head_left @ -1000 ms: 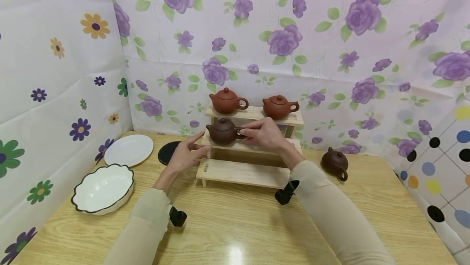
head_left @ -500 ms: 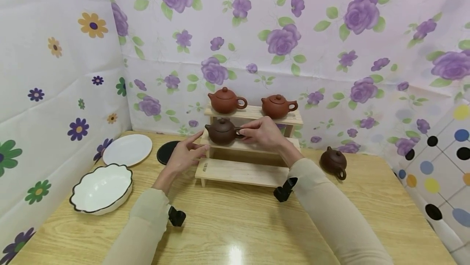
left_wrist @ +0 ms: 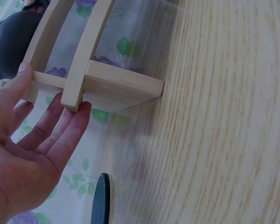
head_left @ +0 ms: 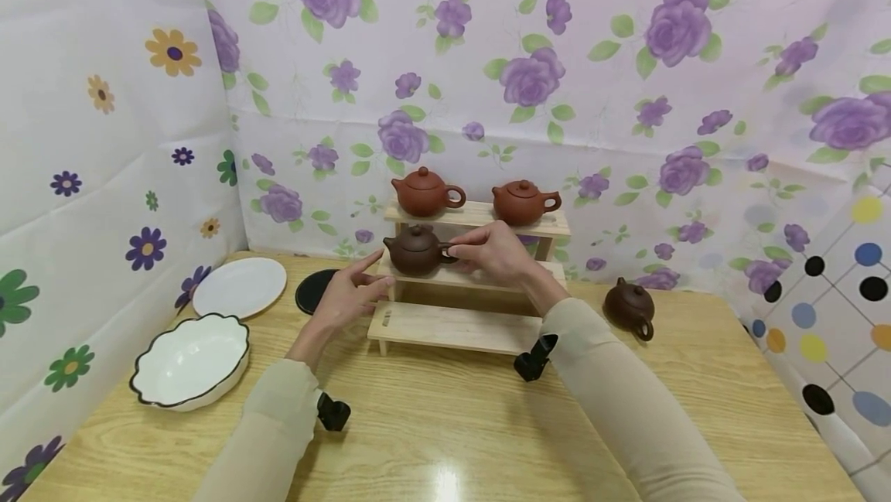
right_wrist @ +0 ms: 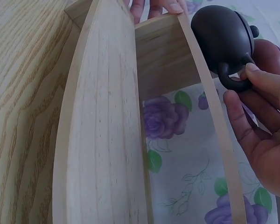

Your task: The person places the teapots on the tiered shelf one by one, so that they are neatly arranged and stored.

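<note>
A dark brown teapot [head_left: 414,251] [right_wrist: 222,39] [left_wrist: 10,43] sits on the middle step of a three-step wooden stand [head_left: 459,326] [right_wrist: 102,116] [left_wrist: 116,86]. My right hand [head_left: 490,252] [right_wrist: 259,121] pinches its handle with thumb and fingertips. The left hand [head_left: 351,295] [left_wrist: 32,140] lies open against the stand's left end, its straight fingers touching the wood just below the teapot. Two reddish teapots [head_left: 425,191] [head_left: 522,202] stand on the top step.
Another dark teapot [head_left: 629,307] sits on the table right of the stand. A black round coaster [head_left: 315,290] [left_wrist: 101,199], a flat white plate [head_left: 240,286] and a scalloped white bowl [head_left: 190,359] lie to the left. Flowered cloth walls close in the back and sides.
Both hands and the dark teapot keep their places on the middle step; only the camera view shifts slightly.
</note>
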Demonstrator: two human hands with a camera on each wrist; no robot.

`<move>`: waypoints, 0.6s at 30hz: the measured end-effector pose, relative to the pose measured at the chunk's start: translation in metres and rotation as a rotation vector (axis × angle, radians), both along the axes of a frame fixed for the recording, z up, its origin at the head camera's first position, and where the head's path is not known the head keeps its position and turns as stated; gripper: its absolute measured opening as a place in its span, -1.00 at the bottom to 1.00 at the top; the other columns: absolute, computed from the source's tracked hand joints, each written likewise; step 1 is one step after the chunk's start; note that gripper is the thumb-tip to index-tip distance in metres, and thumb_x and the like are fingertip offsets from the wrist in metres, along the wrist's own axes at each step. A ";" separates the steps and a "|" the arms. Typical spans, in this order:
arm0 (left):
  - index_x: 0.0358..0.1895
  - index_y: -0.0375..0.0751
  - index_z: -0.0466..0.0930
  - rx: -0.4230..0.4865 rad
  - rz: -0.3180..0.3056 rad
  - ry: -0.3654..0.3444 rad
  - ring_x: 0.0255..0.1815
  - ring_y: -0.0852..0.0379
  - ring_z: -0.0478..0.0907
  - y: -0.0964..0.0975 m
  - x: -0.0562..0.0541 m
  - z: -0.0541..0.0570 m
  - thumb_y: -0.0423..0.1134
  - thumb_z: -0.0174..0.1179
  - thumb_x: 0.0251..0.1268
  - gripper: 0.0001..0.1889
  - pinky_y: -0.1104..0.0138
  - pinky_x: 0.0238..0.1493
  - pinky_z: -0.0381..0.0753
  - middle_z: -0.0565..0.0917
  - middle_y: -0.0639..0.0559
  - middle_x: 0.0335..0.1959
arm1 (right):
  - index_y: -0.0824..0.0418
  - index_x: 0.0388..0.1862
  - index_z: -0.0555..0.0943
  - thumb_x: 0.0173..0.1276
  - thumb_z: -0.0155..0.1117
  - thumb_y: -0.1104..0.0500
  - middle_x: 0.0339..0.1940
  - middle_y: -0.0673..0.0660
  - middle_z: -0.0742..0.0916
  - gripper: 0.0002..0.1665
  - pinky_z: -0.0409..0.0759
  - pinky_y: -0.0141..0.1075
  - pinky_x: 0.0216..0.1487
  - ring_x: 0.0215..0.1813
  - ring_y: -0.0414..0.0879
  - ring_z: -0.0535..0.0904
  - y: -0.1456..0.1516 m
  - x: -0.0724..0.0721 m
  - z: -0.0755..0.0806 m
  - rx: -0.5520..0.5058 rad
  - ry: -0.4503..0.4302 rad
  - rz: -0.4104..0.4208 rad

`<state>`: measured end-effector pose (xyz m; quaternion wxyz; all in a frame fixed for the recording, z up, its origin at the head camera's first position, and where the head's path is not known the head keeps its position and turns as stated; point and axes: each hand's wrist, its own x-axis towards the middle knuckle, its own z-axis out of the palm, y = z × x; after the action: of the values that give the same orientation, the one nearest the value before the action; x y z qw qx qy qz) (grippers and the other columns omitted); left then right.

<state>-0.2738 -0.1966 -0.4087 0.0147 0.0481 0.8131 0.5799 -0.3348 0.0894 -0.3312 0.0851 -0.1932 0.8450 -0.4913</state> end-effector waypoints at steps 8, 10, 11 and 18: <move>0.71 0.17 0.17 -0.001 0.000 0.004 0.06 -0.09 0.80 0.002 -0.002 -0.002 0.01 0.26 0.59 -0.26 0.05 0.06 0.75 0.65 -0.30 0.30 | 0.19 0.14 0.82 0.43 0.51 0.13 -0.05 0.19 0.87 -0.66 0.70 -0.29 -0.23 -0.24 -0.03 0.83 0.002 0.002 0.002 0.010 -0.025 -0.008; 0.72 0.16 0.16 -0.003 -0.003 0.008 0.05 -0.08 0.80 0.002 -0.002 -0.002 0.01 0.25 0.59 -0.25 0.00 0.09 0.74 0.64 -0.31 0.30 | 0.18 0.15 0.81 0.42 0.52 0.13 -0.02 0.19 0.87 -0.64 0.70 -0.27 -0.24 -0.22 -0.01 0.84 0.005 0.003 0.004 0.015 -0.036 -0.008; 0.72 0.15 0.15 -0.004 -0.004 0.010 0.05 -0.08 0.80 0.002 -0.002 -0.002 0.01 0.25 0.59 -0.25 -0.03 0.10 0.74 0.64 -0.32 0.29 | 0.17 0.16 0.81 0.41 0.52 0.13 0.00 0.18 0.86 -0.63 0.71 -0.27 -0.23 -0.20 0.00 0.84 0.007 0.004 0.005 0.015 -0.039 -0.011; 0.72 0.20 0.15 -0.008 -0.002 0.004 0.08 -0.10 0.79 0.001 0.000 0.000 0.03 0.25 0.59 -0.25 -0.01 0.11 0.74 0.64 -0.31 0.32 | 0.22 0.14 0.81 0.41 0.52 0.12 0.18 0.19 0.81 -0.63 0.78 -0.09 -0.05 -0.12 0.20 0.84 0.031 0.008 0.019 -0.016 0.029 -0.016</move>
<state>-0.2742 -0.1957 -0.4089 0.0139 0.0498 0.8155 0.5764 -0.3267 0.1204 -0.3122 0.0676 -0.1944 0.8438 -0.4957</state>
